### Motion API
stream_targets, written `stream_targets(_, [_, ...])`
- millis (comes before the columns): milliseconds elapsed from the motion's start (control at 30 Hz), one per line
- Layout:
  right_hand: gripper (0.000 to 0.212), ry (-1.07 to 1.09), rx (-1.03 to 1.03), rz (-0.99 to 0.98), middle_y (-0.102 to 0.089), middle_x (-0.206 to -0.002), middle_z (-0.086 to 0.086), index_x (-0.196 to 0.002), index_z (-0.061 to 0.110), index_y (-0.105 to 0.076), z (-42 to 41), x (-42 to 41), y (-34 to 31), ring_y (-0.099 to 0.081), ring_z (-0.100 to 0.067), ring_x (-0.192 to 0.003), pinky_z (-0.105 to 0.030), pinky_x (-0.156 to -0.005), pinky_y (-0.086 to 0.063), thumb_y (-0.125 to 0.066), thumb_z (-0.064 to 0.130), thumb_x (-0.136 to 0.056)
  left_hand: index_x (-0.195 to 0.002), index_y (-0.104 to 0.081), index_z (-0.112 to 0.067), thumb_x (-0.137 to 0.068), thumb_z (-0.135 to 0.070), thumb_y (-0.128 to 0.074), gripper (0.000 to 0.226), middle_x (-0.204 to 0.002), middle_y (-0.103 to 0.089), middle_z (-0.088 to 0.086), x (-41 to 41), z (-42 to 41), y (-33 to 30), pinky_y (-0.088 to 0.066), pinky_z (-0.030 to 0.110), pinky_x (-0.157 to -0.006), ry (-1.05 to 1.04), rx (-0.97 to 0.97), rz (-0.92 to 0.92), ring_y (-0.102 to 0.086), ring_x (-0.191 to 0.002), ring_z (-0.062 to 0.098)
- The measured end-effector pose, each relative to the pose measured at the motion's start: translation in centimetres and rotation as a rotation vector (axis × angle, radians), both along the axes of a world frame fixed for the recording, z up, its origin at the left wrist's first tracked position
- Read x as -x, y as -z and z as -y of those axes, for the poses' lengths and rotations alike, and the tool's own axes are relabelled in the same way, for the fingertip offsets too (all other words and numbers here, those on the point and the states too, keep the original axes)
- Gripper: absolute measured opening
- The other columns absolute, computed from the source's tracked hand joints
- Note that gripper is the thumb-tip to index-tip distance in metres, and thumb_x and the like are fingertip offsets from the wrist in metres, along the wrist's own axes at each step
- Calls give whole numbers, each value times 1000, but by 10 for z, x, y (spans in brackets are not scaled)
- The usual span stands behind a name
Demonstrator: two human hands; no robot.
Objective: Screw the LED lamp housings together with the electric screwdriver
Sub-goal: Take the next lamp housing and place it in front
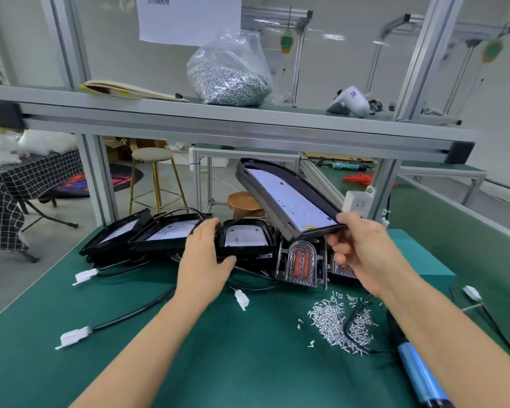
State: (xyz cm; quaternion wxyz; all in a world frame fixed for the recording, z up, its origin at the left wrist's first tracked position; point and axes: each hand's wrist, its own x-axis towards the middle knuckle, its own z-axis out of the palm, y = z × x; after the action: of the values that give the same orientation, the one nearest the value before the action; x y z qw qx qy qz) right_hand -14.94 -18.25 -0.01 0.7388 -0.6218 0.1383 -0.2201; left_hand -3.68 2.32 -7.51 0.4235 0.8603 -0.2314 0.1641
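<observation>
Counter (189,348): green mat surface, carrying a row of black LED lamp housings (165,234) along its far edge, their cables and white connectors trailing toward the near side.

Raised housing (289,198): long, dark-framed, LED board facing up, held clear of the counter and tilted, far end higher.

Right hand (365,254): arm extended forward, thumb on top of the raised housing's near edge, fingers curled beneath, clamped on that edge.

Left hand (203,254): arm extended, fingers spread apart, thumb and fingers bracketing the left side of a small housing (245,237) lying in the row.

Electric screwdriver (418,369): blue, lying on the counter under the right forearm, untouched.

Loose screws (339,325): 1 scattered pile, on the counter just left of the screwdriver.
</observation>
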Motion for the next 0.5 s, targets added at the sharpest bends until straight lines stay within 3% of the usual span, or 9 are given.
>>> stream_targets(67, [26, -64, -42, -2, -50, -49, -4, -73, 7, -53, -1, 10, -7, -32, -7, -36, -18, -33, -31, -45, 12, -97, -148, -21, -15, -79, -15, -72, 86, -153, -27, 2, -9, 18, -8, -32, 33, -105, -1, -46, 10, -32, -135, 23])
stream_targets(200, [22, -254, -209, -10, -45, -55, -2, -87, 6, -57, 5, 25, -21, -31, -3, -37, -14, -31, -29, -43, 20, -97, -151, -8, -23, -78, -20, -74, 98, -154, -23, 1, -26, 55, -28, -45, 34, -81, 55, -161, 103, -47, -124, 25])
stream_targets(267, [31, -361, -325, -9, -43, -55, 1, -92, 8, -63, 10, 33, -26, -32, -1, -38, -11, -30, -30, -40, 28, -98, -151, -7, -26, -79, -25, -73, 98, -151, -29, 3, -34, 74, -35, -48, 39, -86, 106, -311, 127, -48, -123, 26])
stream_targets(367, [53, -435, -446, -31, -41, -54, 3, -69, 11, -71, 15, 43, -32, -21, 1, -41, -7, -29, -29, -36, 38, -97, -152, -8, -27, -81, -24, -68, 93, -150, -33, 3, -36, 94, -32, -43, 41, -100, 169, -593, 162, -42, -127, 28])
stream_targets(500, [32, -466, -624, -54, -39, -53, 2, -87, 9, -53, 15, 55, -33, -18, 0, -45, -9, -26, -29, -43, 38, -90, -149, -17, -36, -82, -11, -63, 86, -152, -32, -4, -17, 109, -5, -41, 36, -102, 442, -657, 84, -45, -129, 23])
